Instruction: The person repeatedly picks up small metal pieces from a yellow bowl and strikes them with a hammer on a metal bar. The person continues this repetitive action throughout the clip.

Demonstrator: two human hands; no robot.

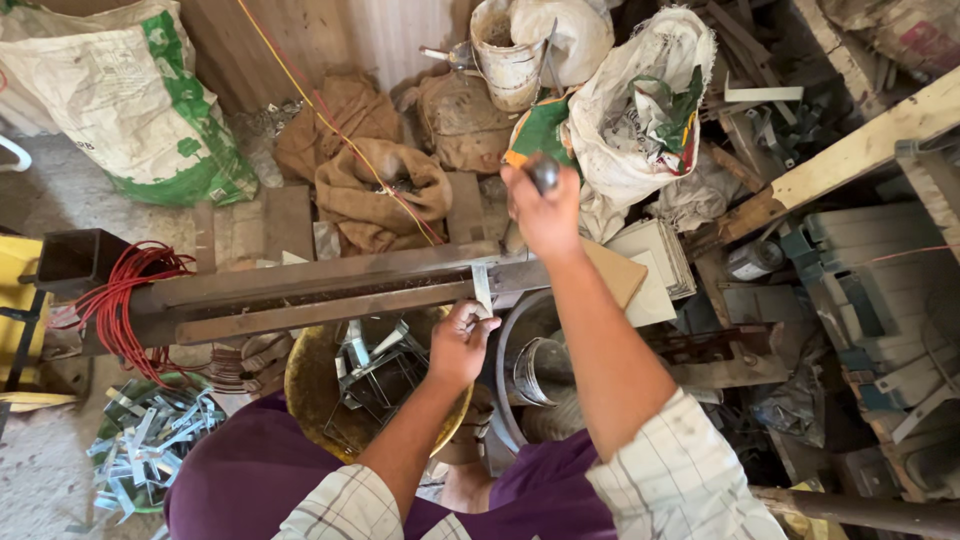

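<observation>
Fingers of left hand (462, 338) pinch thin metal strip (482, 288) upright against steel beam (330, 290); right hand (545, 205), fist closed around dark-handled tool (544, 172), should strike squarely just above them.

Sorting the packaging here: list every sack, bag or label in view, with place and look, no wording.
Woven sack: top left on the floor, bulging, white with green print.
White sack: top centre-right, crumpled, green and red patches.
Burlap bags: behind the metal bar, brown, slumped.
No screens or signs.
</observation>
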